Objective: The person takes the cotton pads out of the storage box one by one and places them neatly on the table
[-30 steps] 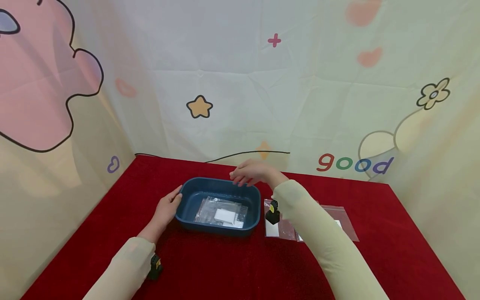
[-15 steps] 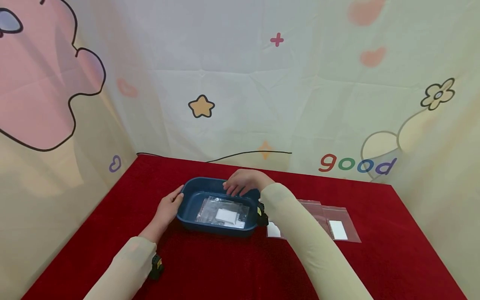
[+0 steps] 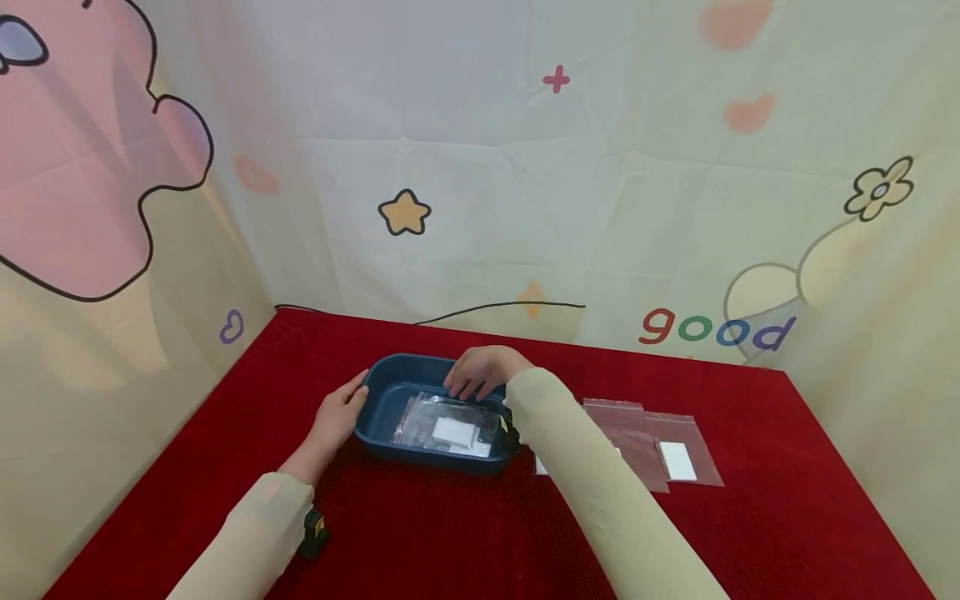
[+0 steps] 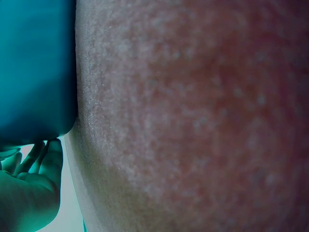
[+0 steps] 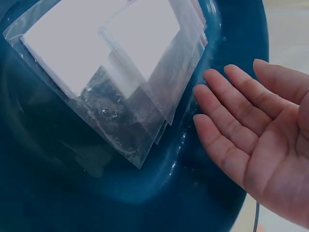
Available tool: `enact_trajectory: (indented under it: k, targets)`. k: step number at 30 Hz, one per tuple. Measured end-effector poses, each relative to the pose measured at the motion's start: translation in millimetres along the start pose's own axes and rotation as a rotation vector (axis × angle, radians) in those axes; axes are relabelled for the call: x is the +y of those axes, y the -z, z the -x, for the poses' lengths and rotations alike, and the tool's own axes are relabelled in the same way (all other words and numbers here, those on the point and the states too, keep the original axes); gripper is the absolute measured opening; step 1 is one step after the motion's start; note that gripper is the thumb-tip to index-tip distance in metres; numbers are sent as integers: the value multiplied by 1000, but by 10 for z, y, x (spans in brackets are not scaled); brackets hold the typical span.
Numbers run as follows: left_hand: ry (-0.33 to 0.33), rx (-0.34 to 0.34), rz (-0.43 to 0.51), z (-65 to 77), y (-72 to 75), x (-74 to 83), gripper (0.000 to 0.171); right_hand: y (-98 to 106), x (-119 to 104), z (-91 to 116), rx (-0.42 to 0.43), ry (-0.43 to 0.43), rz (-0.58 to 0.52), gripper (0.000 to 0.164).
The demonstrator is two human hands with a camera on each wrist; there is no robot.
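Observation:
In the head view a dark blue plastic basin (image 3: 435, 457) sits on the red cloth. Several clear zip bags (image 3: 414, 421) with white cards (image 3: 453, 432) in them lie inside it. My left hand (image 3: 333, 417) holds the basin's left end, fingers at the rim; the left wrist view shows fingertips (image 4: 55, 145) against its wall. My right hand (image 3: 482, 371) hangs over the back right of the basin. The right wrist view has its palm and loosely bent fingers (image 5: 227, 137) in sight, holding nothing, beside the bags.
Right of the basin, more zip bags (image 3: 630, 429) lie flat on the red table cloth (image 3: 442, 533), partly hidden by my right sleeve (image 3: 592, 475). A white card (image 3: 677, 461) shows in the rightmost one. A printed curtain (image 3: 480, 233) hangs behind the table.
My right hand has moved left and down, from above the basin's back rim to over its inside, uncovering more of the bags on the right. The left hand keeps its place.

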State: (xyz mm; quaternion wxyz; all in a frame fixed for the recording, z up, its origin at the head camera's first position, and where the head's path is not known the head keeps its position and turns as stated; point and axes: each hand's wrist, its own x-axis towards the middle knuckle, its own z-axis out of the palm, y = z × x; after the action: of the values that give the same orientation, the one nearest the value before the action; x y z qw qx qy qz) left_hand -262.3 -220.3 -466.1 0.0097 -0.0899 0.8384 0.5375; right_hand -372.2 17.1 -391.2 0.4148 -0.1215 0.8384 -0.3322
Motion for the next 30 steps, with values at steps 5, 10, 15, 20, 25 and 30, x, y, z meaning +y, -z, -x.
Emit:
enact_trajectory:
  k: [5, 10, 15, 20, 25, 30]
  targets:
    - [-9, 6, -1, 0, -1, -1, 51, -40, 9, -44, 7, -34, -1, 34]
    - [-7, 1, 7, -4, -4, -5, 51, -76, 1, -56, 10, -74, -9, 34]
    - [-4, 1, 2, -10, -2, -14, 51, -78, -7, -72, -1, -92, 26, 32]
    - [-4, 6, -5, -21, -4, -13, 51, -57, -23, -86, -23, -93, 68, 26]
    - [7, 8, 2, -22, -8, -14, 51, -65, -38, -83, -24, -82, 89, 25]
    - [16, 0, 6, -14, -9, -18, 51, -104, -59, -58, -30, -103, 177, 24]
